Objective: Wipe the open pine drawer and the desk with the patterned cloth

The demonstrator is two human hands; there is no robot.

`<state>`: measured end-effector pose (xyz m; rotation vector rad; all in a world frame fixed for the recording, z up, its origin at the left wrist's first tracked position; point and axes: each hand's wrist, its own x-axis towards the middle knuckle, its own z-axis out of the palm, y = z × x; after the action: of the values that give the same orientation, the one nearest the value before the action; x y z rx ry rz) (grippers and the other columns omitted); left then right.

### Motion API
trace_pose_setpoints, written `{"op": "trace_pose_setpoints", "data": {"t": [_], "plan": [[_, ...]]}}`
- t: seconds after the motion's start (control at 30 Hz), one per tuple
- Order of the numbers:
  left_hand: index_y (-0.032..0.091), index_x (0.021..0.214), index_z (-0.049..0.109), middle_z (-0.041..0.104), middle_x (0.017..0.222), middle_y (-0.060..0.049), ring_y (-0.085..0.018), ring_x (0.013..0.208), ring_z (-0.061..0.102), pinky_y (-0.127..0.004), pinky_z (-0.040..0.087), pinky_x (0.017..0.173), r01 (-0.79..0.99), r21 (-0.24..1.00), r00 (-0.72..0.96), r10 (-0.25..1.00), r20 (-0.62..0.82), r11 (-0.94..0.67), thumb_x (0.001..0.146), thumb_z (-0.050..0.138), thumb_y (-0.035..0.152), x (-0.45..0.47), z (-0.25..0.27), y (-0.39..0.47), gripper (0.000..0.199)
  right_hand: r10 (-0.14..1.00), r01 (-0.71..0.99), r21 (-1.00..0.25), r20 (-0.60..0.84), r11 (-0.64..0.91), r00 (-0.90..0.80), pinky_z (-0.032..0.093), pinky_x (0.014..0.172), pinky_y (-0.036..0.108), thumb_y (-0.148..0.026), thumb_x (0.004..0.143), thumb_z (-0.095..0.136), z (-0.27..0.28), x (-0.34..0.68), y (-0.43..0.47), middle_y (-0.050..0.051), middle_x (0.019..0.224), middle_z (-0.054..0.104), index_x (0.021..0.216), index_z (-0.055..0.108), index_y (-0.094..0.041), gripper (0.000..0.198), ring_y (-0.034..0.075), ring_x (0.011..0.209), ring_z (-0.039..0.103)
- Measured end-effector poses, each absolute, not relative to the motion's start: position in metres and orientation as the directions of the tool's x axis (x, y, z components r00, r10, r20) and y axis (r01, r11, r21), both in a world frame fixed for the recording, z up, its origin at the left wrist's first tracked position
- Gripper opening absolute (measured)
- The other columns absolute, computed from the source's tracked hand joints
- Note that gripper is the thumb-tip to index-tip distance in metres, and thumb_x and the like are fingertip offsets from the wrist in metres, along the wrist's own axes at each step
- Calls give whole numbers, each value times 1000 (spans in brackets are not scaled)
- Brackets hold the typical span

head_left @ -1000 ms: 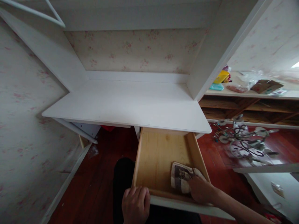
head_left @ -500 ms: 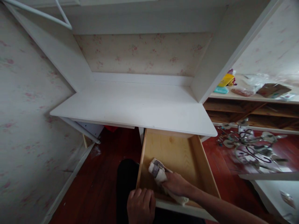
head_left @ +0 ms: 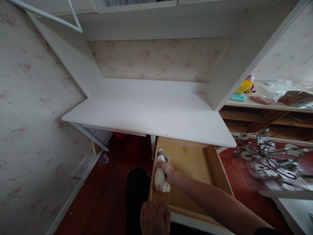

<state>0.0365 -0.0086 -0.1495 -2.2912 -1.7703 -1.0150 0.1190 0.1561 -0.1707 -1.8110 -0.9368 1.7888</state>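
Observation:
An open wooden drawer (head_left: 193, 160) juts out below the white desk (head_left: 151, 111). Inside it, my right hand (head_left: 168, 172) is closed around a bunched white cloth (head_left: 160, 179) with a grey patterned part. The cloth lies against the drawer's left side, on its bottom. My left hand (head_left: 155, 217) grips the drawer's front left corner, its fingers curled over the edge.
A chandelier (head_left: 278, 160) with glass parts lies on the right, on the red floor. Behind it stands a wooden shelf (head_left: 264, 102) with plastic bags and a yellow item on top. Flowered wallpaper (head_left: 34, 124) covers the left wall. My dark-clothed knee (head_left: 137, 192) is left of the drawer.
My right hand has moved the cloth from the drawer's front part further back, along its left side. My left hand stays on the front corner. The view has shifted slightly.

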Motion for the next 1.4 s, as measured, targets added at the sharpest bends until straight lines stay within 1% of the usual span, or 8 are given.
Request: {"op": "trace_pose_setpoints", "data": {"t": [0.2, 0.37, 0.5, 0.6, 0.67, 0.73, 0.93, 1.4], "plan": [[22, 72, 49, 54, 59, 2, -17, 60, 50, -36, 30, 68, 892, 321, 107, 840, 532, -317, 88, 49, 13, 38, -147, -8, 19, 741, 227, -721, -671, -655, 5, 56, 71, 32, -42, 97, 56, -160, 133, 244, 5, 105, 64, 117, 59, -15, 33, 15, 83, 64], [22, 72, 49, 53, 58, 2, -17, 59, 49, -36, 29, 66, 893, 302, 111, 814, 570, -333, 87, 50, 12, 37, -149, -6, 18, 834, 407, -781, -547, -474, -77, 55, 76, 33, -28, 93, 60, -144, 154, 245, 6, 98, 68, 106, 64, -14, 19, 17, 84, 66], [22, 72, 50, 53, 58, 2, -16, 59, 49, -36, 29, 66, 886, 310, 118, 815, 567, -345, 87, 51, 12, 37, -150, -6, 18, 910, 564, -780, -398, -270, -115, 45, 96, 40, -19, 87, 58, -129, 178, 209, 13, 107, 70, 103, 69, -16, 20, 30, 110, 62], [22, 72, 50, 54, 59, 2, -16, 60, 49, -36, 29, 66, 883, 324, 113, 823, 556, -340, 88, 50, 13, 38, -151, -7, 18, 926, 681, -709, -109, 183, -362, 35, 110, 41, -12, 82, 54, -127, 196, 189, 12, 139, 56, 135, 55, -18, 53, 29, 131, 47], [22, 72, 51, 54, 59, 3, -16, 60, 49, -36, 29, 66, 883, 328, 108, 824, 555, -337, 88, 50, 13, 38, -151, -7, 18, 775, 650, -500, 73, 573, -627, 24, 117, 42, -8, 82, 51, -135, 206, 187, 11, 152, 41, 146, 43, -17, 65, 27, 141, 34], [22, 73, 53, 55, 60, 3, -15, 60, 50, -36, 30, 67, 885, 324, 108, 824, 556, -334, 88, 51, 13, 38, -151, -7, 18, 640, 588, -312, 91, 746, -763, 16, 120, 45, -9, 88, 48, -151, 214, 194, 9, 154, 39, 145, 45, -18, 58, 25, 144, 28], [22, 72, 53, 56, 60, 2, -15, 60, 52, -36, 31, 68, 893, 313, 120, 841, 527, -324, 89, 49, 13, 37, -148, -7, 19, 725, 724, -190, -77, 663, -684, 16, 119, 46, -12, 93, 48, -183, 237, 229, 6, 137, 59, 123, 67, -24, 37, 25, 133, 44], [22, 71, 52, 57, 62, 3, -16, 62, 51, -36, 29, 68, 897, 284, 171, 858, 484, -339, 91, 50, 14, 36, -140, -7, 21, 898, 917, -18, -195, 399, -394, 23, 113, 45, -6, 86, 44, -157, 374, 190, 13, 119, 68, 110, 74, -18, 40, 29, 120, 55]]}}
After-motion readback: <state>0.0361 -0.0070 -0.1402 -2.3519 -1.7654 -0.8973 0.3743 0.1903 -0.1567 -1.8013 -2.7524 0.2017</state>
